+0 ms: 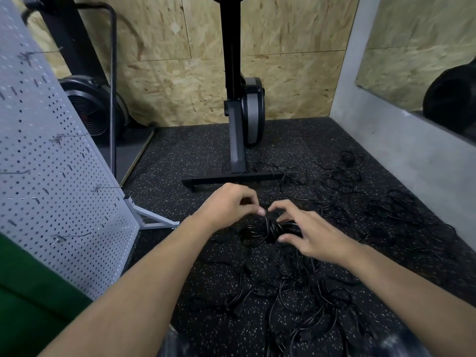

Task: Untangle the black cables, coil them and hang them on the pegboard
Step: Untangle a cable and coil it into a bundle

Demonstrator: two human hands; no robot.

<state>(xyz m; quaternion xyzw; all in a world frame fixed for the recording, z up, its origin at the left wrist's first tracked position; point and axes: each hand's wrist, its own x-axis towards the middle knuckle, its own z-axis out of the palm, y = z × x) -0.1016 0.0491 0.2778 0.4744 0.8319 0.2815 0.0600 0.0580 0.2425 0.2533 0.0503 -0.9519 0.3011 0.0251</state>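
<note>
Floor (180,155) first: black rubber matting with pale speckles, running under and out past both hands. Off to the left of the left hand (226,204) stands the pegboard (51,163), grey, with thin wire hooks (67,237) sticking out of it and a white foot brace (154,220) at its base. Straight beyond the hands is an upright exercise machine (239,112), and its flat crossbar foot lies just past the left hand's knuckles. Loose black cables (309,292) sprawl on the floor under and nearer than the right hand (306,230), and more of the mess trails off to that hand's right toward the grey wall (386,140). Between the two hands is the coiled bundle (268,229), a tight black hank with wraps round its middle. Can't tell if it's resting on the floor or lifted. Left hand has its fingers curled, thumb and fingertip pinching a strand at the top of the bundle. Right hand is clamped on the bundle's right side, fingers over the top and thumb at the near edge.
</note>
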